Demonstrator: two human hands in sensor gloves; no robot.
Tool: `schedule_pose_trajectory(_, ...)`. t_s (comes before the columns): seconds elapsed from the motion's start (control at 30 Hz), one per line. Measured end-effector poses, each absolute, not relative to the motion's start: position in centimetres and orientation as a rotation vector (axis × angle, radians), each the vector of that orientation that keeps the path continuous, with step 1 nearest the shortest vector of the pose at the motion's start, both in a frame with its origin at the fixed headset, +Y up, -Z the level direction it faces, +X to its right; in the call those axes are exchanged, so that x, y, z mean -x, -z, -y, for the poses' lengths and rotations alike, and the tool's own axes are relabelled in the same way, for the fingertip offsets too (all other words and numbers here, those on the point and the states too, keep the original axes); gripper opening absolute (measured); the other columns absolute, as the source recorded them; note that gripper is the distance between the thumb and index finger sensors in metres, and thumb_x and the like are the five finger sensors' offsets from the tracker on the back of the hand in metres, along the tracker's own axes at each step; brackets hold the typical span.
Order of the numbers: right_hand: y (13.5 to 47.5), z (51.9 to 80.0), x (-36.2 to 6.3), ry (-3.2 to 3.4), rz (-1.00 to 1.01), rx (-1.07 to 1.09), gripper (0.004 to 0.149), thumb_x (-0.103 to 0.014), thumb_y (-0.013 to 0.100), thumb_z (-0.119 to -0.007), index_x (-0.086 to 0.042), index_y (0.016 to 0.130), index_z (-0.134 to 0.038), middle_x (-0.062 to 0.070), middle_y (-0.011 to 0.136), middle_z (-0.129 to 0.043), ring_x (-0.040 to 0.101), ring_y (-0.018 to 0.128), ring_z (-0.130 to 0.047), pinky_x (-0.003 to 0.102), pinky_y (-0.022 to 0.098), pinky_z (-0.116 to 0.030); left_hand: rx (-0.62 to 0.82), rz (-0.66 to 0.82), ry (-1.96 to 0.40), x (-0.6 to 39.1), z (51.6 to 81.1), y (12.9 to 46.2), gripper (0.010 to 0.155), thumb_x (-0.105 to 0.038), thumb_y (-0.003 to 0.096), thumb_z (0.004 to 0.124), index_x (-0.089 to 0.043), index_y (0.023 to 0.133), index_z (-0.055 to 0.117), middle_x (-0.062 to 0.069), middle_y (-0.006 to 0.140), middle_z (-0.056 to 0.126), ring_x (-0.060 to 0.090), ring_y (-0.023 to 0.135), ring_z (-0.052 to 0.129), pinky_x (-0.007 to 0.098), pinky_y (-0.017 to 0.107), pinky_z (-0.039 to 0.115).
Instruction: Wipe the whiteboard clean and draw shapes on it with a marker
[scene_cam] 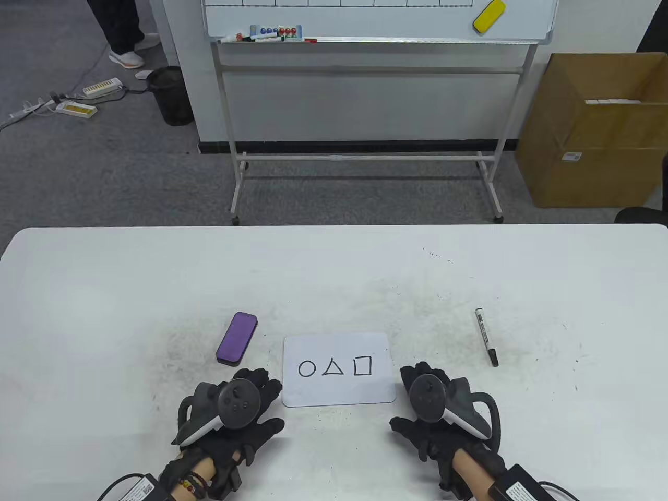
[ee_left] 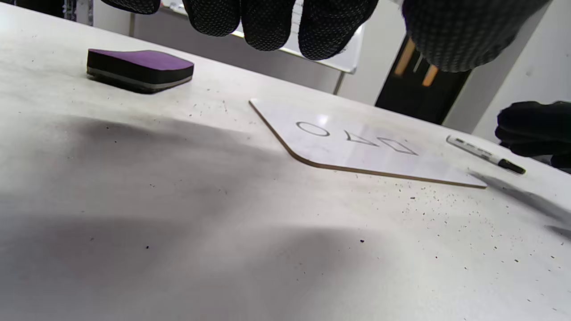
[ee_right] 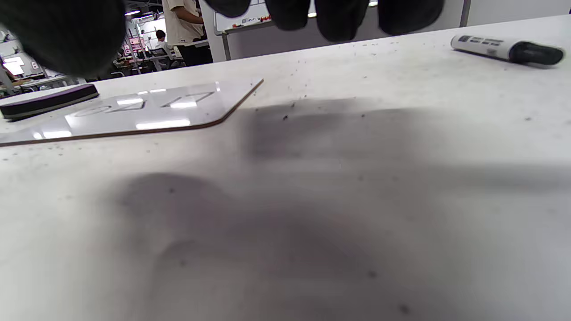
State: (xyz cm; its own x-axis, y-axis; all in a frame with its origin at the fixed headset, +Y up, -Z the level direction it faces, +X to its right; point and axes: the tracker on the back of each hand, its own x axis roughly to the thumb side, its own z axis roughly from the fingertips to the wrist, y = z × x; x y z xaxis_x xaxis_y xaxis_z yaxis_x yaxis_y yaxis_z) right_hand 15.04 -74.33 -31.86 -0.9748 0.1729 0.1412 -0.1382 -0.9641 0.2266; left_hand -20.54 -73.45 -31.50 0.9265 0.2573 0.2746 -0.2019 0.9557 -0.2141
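Note:
A small whiteboard point(scene_cam: 338, 389) lies flat near the table's front edge, with a circle, a triangle and a square drawn on it point(ee_left: 357, 154) point(ee_right: 134, 120). A purple eraser point(scene_cam: 237, 337) point(ee_left: 139, 69) point(ee_right: 47, 101) lies to its left, a capped black-and-white marker point(scene_cam: 486, 336) point(ee_left: 485, 154) point(ee_right: 504, 48) to its right. My left hand point(scene_cam: 245, 402) hovers just left of the board, fingers relaxed, holding nothing. My right hand point(scene_cam: 433, 399) is just right of the board, also relaxed and empty. Neither hand touches the board, eraser or marker.
The white table point(scene_cam: 130, 292) is smudged with dark marker dust. Beyond it stand a large whiteboard on a wheeled frame point(scene_cam: 365, 156), a cardboard box point(scene_cam: 595, 130), a black bin point(scene_cam: 171, 95) and a person's legs point(scene_cam: 122, 36) at the far left.

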Motion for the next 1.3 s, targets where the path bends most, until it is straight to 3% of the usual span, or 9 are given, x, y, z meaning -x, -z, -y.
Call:
schedule_pose_trajectory(0.87,32.0,74.5,-15.1,-2.926,-0.298,-0.239,0.094,-0.065,0.034,-0.073,-0.026,0.107,-0.029,0.009,0.116,-0.032,0.04,0.11,-0.043,0.06,0.075,-0.047,0.178,0.304,-0.242,20.5,73.5,31.6,0.076,-0.058,0.0367,0.072,-0.029,0.104,0.055,0.007,0.119,0.045,0.039,0.112,0.043,0.067,0.076,0.043)
schedule_pose_trajectory(1.0,31.9,74.1,-15.2,-2.911,-0.279,-0.239,0.094,-0.065,0.034,-0.073,-0.026,0.107,-0.029,0.009,0.116,-0.032,0.04,0.11,-0.043,0.06,0.075,-0.047,0.14,0.299,-0.154,20.7,73.1,31.8,0.076,-0.058,0.0363,0.072,-0.029,0.104,0.055,0.007,0.119,0.044,0.039,0.112,0.042,0.068,0.077,0.042)
schedule_pose_trajectory(1.3,32.0,73.5,-15.4,-2.868,-0.256,-0.276,0.094,-0.065,0.034,-0.073,-0.026,0.107,-0.029,0.01,0.116,-0.033,0.04,0.11,-0.043,0.06,0.075,-0.047,0.125,0.168,-0.103,22.6,70.9,36.2,0.074,-0.056,0.0362,0.073,-0.03,0.104,0.057,0.006,0.119,0.047,0.038,0.112,0.048,0.067,0.078,0.046)
